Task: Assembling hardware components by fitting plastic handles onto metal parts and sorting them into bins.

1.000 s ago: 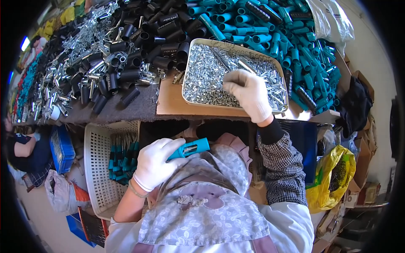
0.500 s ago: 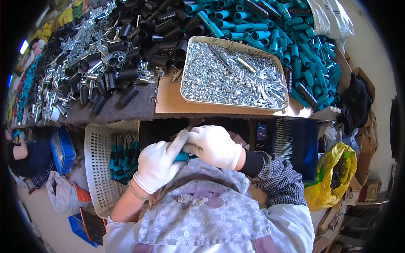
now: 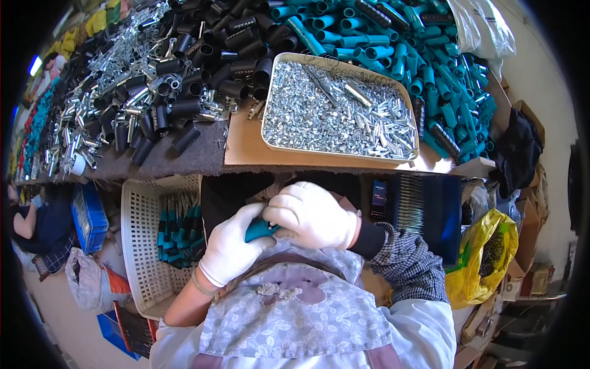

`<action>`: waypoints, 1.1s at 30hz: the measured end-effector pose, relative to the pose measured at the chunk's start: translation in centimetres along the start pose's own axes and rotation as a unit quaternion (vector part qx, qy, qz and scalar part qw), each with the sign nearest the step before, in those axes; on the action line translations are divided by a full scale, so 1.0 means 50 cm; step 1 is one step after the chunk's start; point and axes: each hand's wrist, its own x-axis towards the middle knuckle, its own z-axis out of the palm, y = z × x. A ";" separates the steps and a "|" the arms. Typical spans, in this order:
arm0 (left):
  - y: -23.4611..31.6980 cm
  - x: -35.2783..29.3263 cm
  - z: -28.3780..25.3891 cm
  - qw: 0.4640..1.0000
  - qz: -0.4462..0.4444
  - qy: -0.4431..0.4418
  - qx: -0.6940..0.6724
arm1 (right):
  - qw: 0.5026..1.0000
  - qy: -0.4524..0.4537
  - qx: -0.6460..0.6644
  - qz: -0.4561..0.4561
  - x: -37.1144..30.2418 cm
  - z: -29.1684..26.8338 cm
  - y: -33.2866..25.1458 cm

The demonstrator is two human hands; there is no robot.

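a: what's changed?
b: right hand (image 3: 313,215). a second ago it was over the tray (image 3: 332,151); now it's at the tube (image 3: 257,231), meeting the left hand (image 3: 228,247).

a: tube, exactly where?
b: between the hands, over the lap, on the 6 o'clock side of the desk (image 3: 200,157). teal, mostly hidden by the gloves.

a: state of the hands?
b: left: wrapped round the tube from 8 o'clock. right: curled, fingertips gathered at the tube's 3 o'clock end. can't tell whether they pinch a small part; the glove covers it.

a: anything in the last half second?
b: slight. more teal shows between the gloves; the hands stay together.

a: meaning for the work?
b: my reading: reaching at the tray has given way to two-handed work on the tube's end, left steadying, right doing the fine part. nothing visible says that step is complete.

a: surroundings, from the tube?
b: tray at 1 o'clock, full of small metal bits (image 3: 319,120). black pile (image 3: 184,109) at 11, teal pile (image 3: 433,92) near 2, both on the desk. basket (image 3: 136,246) at 9, teal pieces (image 3: 175,237) inside. phone (image 3: 379,195) between 2 and 3.
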 end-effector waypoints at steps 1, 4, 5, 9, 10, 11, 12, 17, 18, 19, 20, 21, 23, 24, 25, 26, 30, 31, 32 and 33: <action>-0.003 0.000 0.000 0.999 -0.008 -0.008 -0.043 | 0.998 0.009 0.061 0.009 0.012 -0.019 0.011; 0.006 0.002 -0.007 0.998 0.044 0.002 -0.044 | 0.991 0.119 -0.031 0.060 0.020 -0.090 0.085; 0.003 0.000 -0.004 0.998 0.062 0.010 -0.032 | 0.962 0.157 -0.147 0.167 0.033 -0.098 0.105; 0.002 -0.008 0.006 0.996 0.072 0.037 -0.036 | 0.928 0.108 -0.193 0.300 0.032 -0.104 0.164; 0.001 -0.008 0.004 0.995 0.083 0.044 -0.039 | 0.930 0.096 -0.179 0.307 0.032 -0.106 0.169; 0.000 -0.011 0.003 0.994 0.091 0.053 -0.041 | 0.931 0.083 -0.165 0.314 0.033 -0.107 0.171; -0.002 -0.013 0.003 0.993 0.092 0.054 -0.041 | 0.932 0.083 -0.165 0.313 0.031 -0.107 0.173; -0.004 -0.011 0.004 0.992 0.092 0.081 -0.037 | 0.933 0.132 -0.163 0.291 0.052 -0.106 0.159; -0.002 -0.012 0.005 0.992 0.094 0.078 -0.037 | 0.940 0.126 -0.156 0.278 0.052 -0.088 0.175; 0.000 -0.012 0.008 0.992 0.092 0.078 -0.037 | 0.939 0.128 -0.157 0.280 0.050 -0.086 0.178; 0.001 -0.009 0.006 0.992 0.092 0.079 -0.036 | 0.941 0.124 -0.147 0.277 0.054 -0.087 0.184; 0.001 -0.008 0.005 0.992 0.095 0.080 -0.036 | 0.944 0.121 -0.137 0.274 0.056 -0.087 0.188; 0.000 -0.011 0.007 0.990 0.089 0.094 -0.057 | 0.940 0.158 -0.139 0.268 0.044 -0.092 0.198; 0.001 -0.012 0.004 0.991 0.069 0.094 -0.069 | 0.936 0.172 -0.147 0.271 0.038 -0.095 0.201; 0.001 -0.010 0.005 0.990 0.070 0.096 -0.069 | 0.928 0.180 -0.152 0.288 0.037 -0.098 0.204; 0.001 -0.011 0.006 0.991 0.033 0.101 -0.081 | 0.930 0.178 -0.149 0.285 0.044 -0.099 0.194; -0.002 -0.006 0.009 0.987 -0.021 0.095 -0.131 | 0.940 0.139 -0.162 0.266 0.072 -0.078 0.168; 0.000 -0.006 0.011 0.987 -0.019 0.093 -0.130 | 0.943 0.127 -0.150 0.271 0.071 -0.073 0.175; -0.001 -0.006 0.012 0.985 -0.015 0.095 -0.141 | 0.944 0.126 -0.140 0.270 0.070 -0.072 0.183; -0.002 -0.006 0.012 0.984 -0.011 0.096 -0.152 | 0.943 0.128 -0.144 0.271 0.069 -0.075 0.185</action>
